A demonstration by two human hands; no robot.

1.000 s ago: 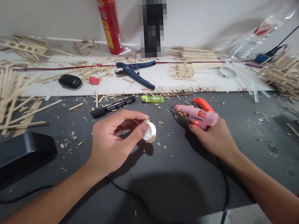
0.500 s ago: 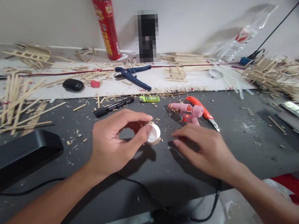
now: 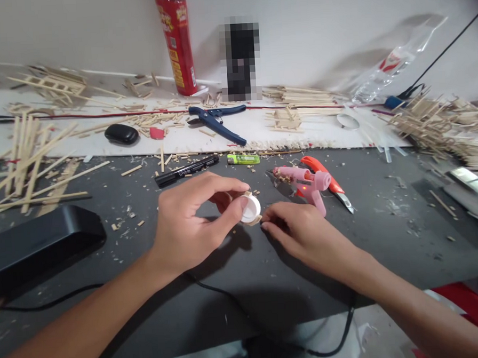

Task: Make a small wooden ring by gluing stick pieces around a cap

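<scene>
My left hand (image 3: 193,224) pinches a small white round cap (image 3: 250,207) between thumb and forefinger, just above the dark table (image 3: 386,235). Little wooden bits cling to the cap's rim. My right hand (image 3: 302,234) is right beside the cap, its fingertips drawn together in a pinch next to the cap's lower edge; what they hold is too small to see. A pink glue gun (image 3: 305,182) lies on the table just behind my right hand, its light glowing red.
An orange utility knife (image 3: 329,184) lies behind the glue gun. A black marker (image 3: 186,170) and green lighter (image 3: 243,159) lie further back, blue cutters (image 3: 216,118) and a red can (image 3: 175,40) beyond. Wooden sticks (image 3: 25,158) are piled left and right. A black box (image 3: 37,240) stands left.
My right hand set the glue gun down on the table and came left to the cap's edge. My left hand kept its hold on the cap.
</scene>
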